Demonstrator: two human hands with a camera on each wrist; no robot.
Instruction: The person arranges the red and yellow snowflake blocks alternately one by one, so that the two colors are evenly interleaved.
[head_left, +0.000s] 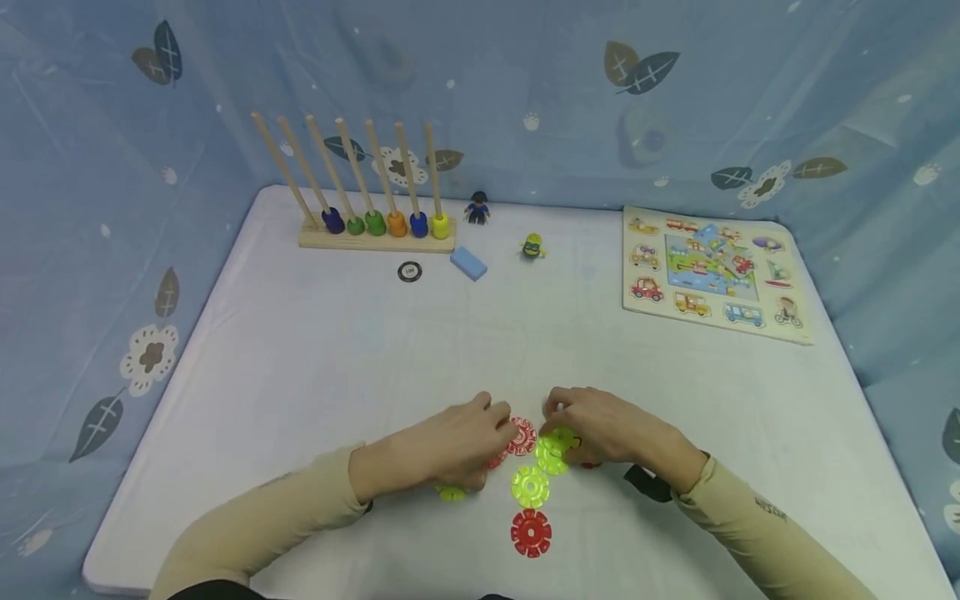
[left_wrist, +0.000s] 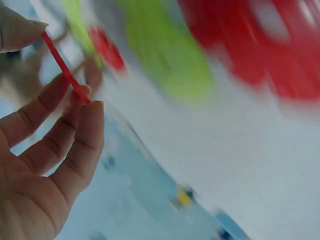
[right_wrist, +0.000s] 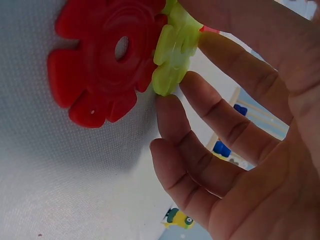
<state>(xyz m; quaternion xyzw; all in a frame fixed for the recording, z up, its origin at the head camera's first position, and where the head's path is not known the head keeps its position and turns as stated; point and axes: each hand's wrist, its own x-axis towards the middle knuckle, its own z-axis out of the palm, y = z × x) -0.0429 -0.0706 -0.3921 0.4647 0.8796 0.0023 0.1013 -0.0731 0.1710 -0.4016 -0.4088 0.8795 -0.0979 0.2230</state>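
Observation:
My left hand (head_left: 467,440) pinches a red notched plastic disc (left_wrist: 65,69), seen edge-on in the left wrist view, between thumb and fingertips. Close by on the right, my right hand (head_left: 603,423) grips a yellow-green notched disc (right_wrist: 172,57) at its rim; thumb and fingers meet around it. Beside that disc in the right wrist view lies a larger-looking red disc (right_wrist: 92,65). Between and below the hands are another yellow-green disc (head_left: 530,487) and a red disc (head_left: 531,533). Part of one more yellow-green disc (head_left: 452,493) shows under my left hand.
At the back left stands a wooden peg rack (head_left: 375,242) with coloured beads. Near it are a round black token (head_left: 409,272), a blue block (head_left: 468,263), a small figure (head_left: 477,208) and a yellow toy (head_left: 532,246). A picture puzzle board (head_left: 712,312) lies at the back right.

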